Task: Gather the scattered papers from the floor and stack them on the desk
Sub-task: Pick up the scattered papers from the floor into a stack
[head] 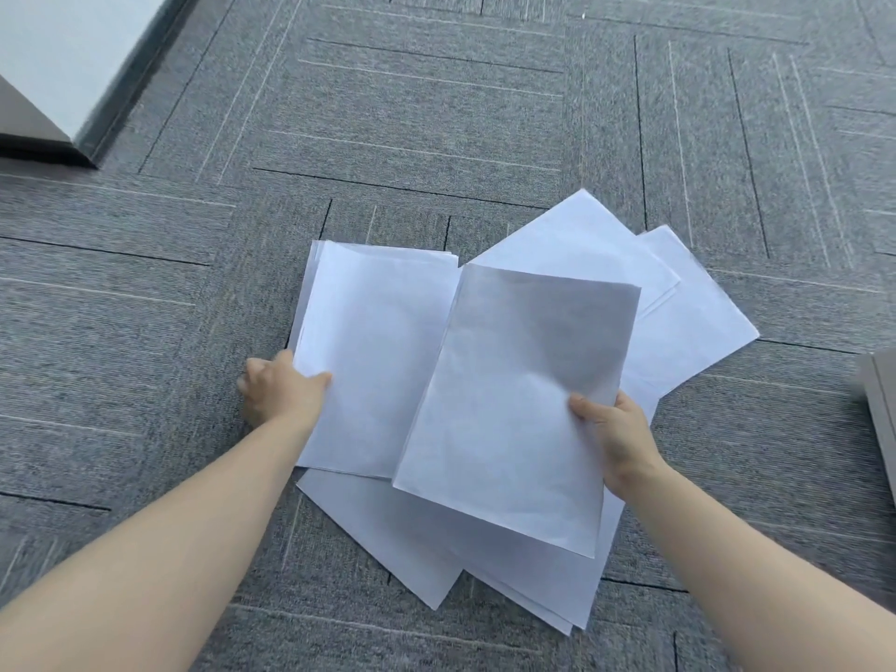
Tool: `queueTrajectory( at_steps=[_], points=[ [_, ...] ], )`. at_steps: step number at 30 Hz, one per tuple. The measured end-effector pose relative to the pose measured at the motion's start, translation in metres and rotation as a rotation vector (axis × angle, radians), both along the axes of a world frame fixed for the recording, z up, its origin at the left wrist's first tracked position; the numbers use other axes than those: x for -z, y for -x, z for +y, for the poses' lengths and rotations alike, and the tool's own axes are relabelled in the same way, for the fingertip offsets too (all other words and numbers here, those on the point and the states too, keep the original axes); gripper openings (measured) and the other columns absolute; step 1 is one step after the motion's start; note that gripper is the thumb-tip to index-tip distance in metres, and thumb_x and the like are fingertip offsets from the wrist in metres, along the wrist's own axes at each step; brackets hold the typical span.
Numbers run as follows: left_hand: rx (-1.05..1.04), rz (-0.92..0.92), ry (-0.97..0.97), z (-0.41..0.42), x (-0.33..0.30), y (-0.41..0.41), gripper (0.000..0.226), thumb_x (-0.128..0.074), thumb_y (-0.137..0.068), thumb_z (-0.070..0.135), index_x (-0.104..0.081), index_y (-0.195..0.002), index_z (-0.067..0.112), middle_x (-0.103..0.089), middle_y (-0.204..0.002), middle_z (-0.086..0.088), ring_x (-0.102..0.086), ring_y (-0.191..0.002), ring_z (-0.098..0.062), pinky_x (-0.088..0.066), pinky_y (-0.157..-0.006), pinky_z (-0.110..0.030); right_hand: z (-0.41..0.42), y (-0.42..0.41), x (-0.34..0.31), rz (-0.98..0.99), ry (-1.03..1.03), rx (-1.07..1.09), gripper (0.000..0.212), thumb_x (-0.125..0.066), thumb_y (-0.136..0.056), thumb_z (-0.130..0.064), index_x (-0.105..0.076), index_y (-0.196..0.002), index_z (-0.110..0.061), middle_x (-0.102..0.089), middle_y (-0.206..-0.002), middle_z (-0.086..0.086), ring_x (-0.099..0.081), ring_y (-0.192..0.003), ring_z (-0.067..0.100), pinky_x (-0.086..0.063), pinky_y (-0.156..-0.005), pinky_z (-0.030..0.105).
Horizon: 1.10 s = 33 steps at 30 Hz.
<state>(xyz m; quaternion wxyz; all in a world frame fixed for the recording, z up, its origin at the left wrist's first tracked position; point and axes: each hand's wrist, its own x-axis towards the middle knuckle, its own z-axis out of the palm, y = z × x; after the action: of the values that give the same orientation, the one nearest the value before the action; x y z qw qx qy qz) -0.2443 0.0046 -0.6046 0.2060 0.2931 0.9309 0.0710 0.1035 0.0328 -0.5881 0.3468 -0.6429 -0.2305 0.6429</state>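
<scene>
At the far left a pale wall panel meets the grey, line-patterned carpet tiles along a dark skirting strip, with the corner of a dark grey flat board beside it. Further in, the person's bare left hand pinches the left edge of a small stack of white paper sheets, thumb on top and fingers curled beneath. Next to it, overlapping that stack's right edge, a single white sheet sits tilted and shadowed, gripped at its right edge by the right hand, thumb pressed on top. Beneath both, loose white sheets lie fanned on the carpet, some poking out at the far right, others toward the person. At the right border, part of a grey flat panel shows.
</scene>
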Motion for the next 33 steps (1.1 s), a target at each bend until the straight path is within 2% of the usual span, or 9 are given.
queueTrajectory(
  at_steps=[5,9,13,16,18,20,23,27,33],
  points=[
    [-0.097,-0.053,0.002,0.006,-0.003,0.005,0.068,-0.084,-0.065,0.030,-0.050,-0.119,0.004,-0.047,-0.129,-0.022,-0.045,-0.120,-0.041,-0.041,-0.094,-0.048,0.000,-0.002,0.001,-0.005,-0.004,-0.008,0.016,-0.060,-0.088,0.000,-0.065,-0.098,-0.013,-0.078,-0.080,0.000,-0.073,-0.068,0.017,-0.059,-0.066,0.034],
    [-0.144,-0.110,0.065,0.009,-0.001,0.011,0.080,-0.084,-0.068,0.034,-0.045,-0.127,-0.003,-0.052,-0.133,-0.025,-0.044,-0.125,-0.042,-0.040,-0.097,-0.049,-0.002,-0.007,0.002,-0.018,-0.003,0.008,0.016,-0.061,-0.088,0.000,-0.065,-0.099,-0.013,-0.078,-0.080,-0.001,-0.073,-0.068,0.017,-0.060,-0.066,0.034],
    [-0.083,-0.155,0.042,0.004,0.002,0.011,0.056,-0.076,-0.076,0.037,-0.059,-0.117,0.003,-0.061,-0.122,-0.020,-0.053,-0.115,-0.042,-0.046,-0.092,-0.046,-0.002,-0.012,0.002,-0.037,-0.003,0.029,0.017,-0.061,-0.088,0.000,-0.066,-0.097,-0.013,-0.078,-0.079,-0.002,-0.073,-0.066,0.016,-0.059,-0.063,0.032],
    [-0.033,-0.164,-0.111,0.000,0.001,0.009,0.030,-0.067,-0.083,0.026,-0.063,-0.104,0.006,-0.067,-0.109,-0.018,-0.060,-0.100,-0.038,-0.048,-0.082,-0.041,-0.002,-0.017,0.001,-0.049,-0.005,0.045,0.018,-0.060,-0.088,0.002,-0.066,-0.095,-0.014,-0.077,-0.075,-0.003,-0.072,-0.062,0.014,-0.059,-0.059,0.029],
    [-0.005,-0.243,-0.240,-0.003,-0.004,0.010,0.019,-0.064,-0.085,0.021,-0.062,-0.096,0.005,-0.066,-0.097,-0.012,-0.061,-0.088,-0.033,-0.048,-0.074,-0.038,-0.002,-0.023,0.001,-0.069,-0.004,0.057,0.017,-0.061,-0.088,0.002,-0.066,-0.094,-0.013,-0.076,-0.077,0.000,-0.072,-0.062,0.016,-0.059,-0.066,0.034],
    [0.014,-0.306,-0.336,-0.003,-0.011,0.011,0.014,-0.063,-0.085,0.018,-0.061,-0.092,0.006,-0.064,-0.089,-0.007,-0.058,-0.081,-0.029,-0.043,-0.068,-0.034,-0.001,-0.029,0.000,-0.089,-0.003,0.064,0.017,-0.061,-0.088,0.002,-0.065,-0.094,-0.013,-0.076,-0.076,-0.001,-0.071,-0.061,0.016,-0.058,-0.069,0.036],
    [-0.005,-0.439,-0.449,0.001,-0.021,0.013,0.005,-0.064,-0.086,0.013,-0.063,-0.091,0.012,-0.065,-0.084,-0.002,-0.059,-0.078,-0.025,-0.046,-0.064,-0.029,0.001,-0.036,-0.003,-0.107,-0.009,0.070,0.018,-0.060,-0.088,0.004,-0.064,-0.094,-0.013,-0.074,-0.080,0.003,-0.070,-0.058,0.014,-0.058,-0.060,0.032],
    [-0.089,-0.647,-0.531,0.004,-0.027,0.018,0.014,-0.068,-0.085,0.009,-0.062,-0.081,0.021,-0.067,-0.088,-0.005,-0.062,-0.077,-0.023,-0.052,-0.073,-0.035,0.001,-0.044,-0.009,-0.143,-0.032,0.017,0.021,-0.057,-0.087,0.006,-0.065,-0.090,-0.013,-0.074,-0.074,0.002,-0.070,-0.056,0.012,-0.057,-0.054,0.029],
    [-0.221,-0.924,-0.590,0.012,-0.038,0.027,0.010,-0.067,-0.085,0.008,-0.066,-0.089,0.018,-0.073,-0.088,-0.001,-0.067,-0.079,-0.022,-0.054,-0.077,-0.038,0.000,-0.048,-0.010,-0.138,-0.025,0.006,0.020,-0.058,-0.088,0.007,-0.065,-0.091,-0.012,-0.075,-0.067,-0.003,-0.070,-0.055,0.013,-0.057,-0.049,0.026]
  ],
)
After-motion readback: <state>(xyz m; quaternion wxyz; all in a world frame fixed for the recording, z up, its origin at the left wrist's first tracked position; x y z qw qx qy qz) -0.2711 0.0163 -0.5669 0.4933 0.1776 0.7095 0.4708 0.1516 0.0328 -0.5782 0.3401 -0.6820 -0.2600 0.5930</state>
